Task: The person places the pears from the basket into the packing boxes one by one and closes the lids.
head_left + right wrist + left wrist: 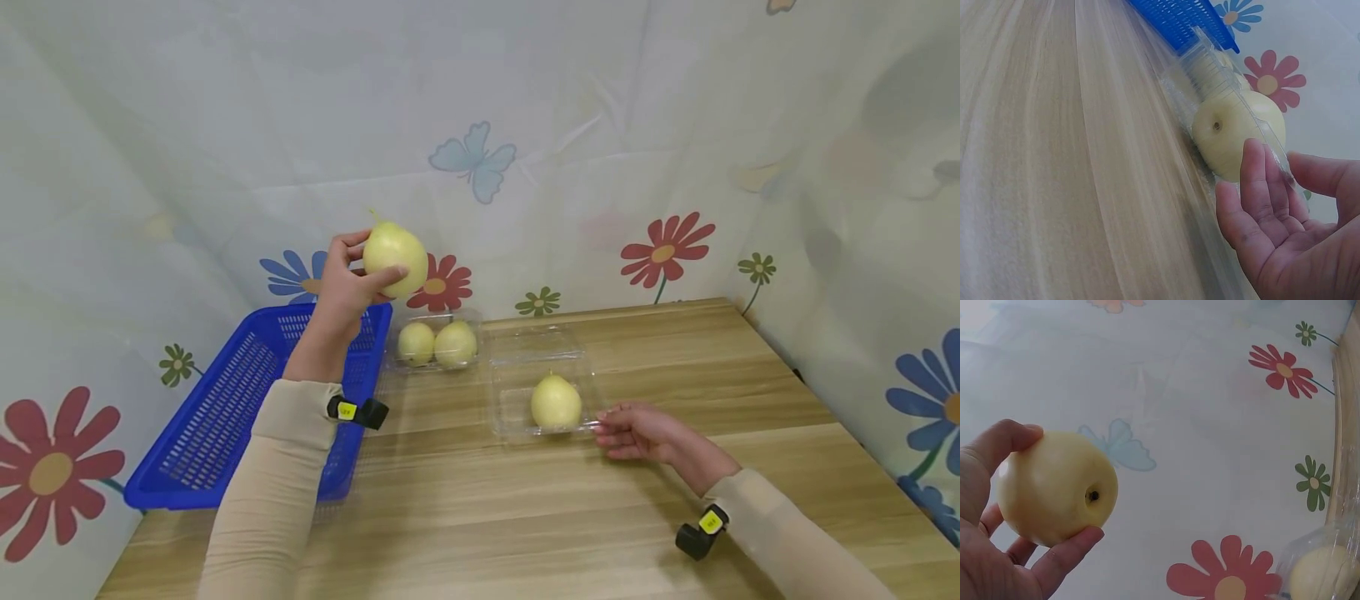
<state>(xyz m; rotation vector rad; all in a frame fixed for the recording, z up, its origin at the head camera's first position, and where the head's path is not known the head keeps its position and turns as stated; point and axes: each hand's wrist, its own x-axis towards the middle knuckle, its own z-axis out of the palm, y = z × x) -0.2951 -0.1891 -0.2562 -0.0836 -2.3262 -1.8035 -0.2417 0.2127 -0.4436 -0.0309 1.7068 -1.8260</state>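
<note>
My left hand [343, 287] holds a pale yellow pear [395, 257] up in the air, above the far end of the blue basket. Thumb and fingers wrap its sides; in the left wrist view the dark dimple of the pear [1054, 487] faces the camera. On the table, my right hand [643, 431] pinches the near right corner of an open clear plastic clamshell box [514, 410]. One pear [556, 402] sits inside that box, stem up. In the right wrist view, the rim passes between thumb [1316, 174] and fingers.
A blue perforated basket [240, 400] stands at the left, under my left forearm. Between it and the open box, a second clear box with two pears [455, 344] stands near the back edge. A patterned curtain [555, 225] hangs behind the wooden table [675, 358].
</note>
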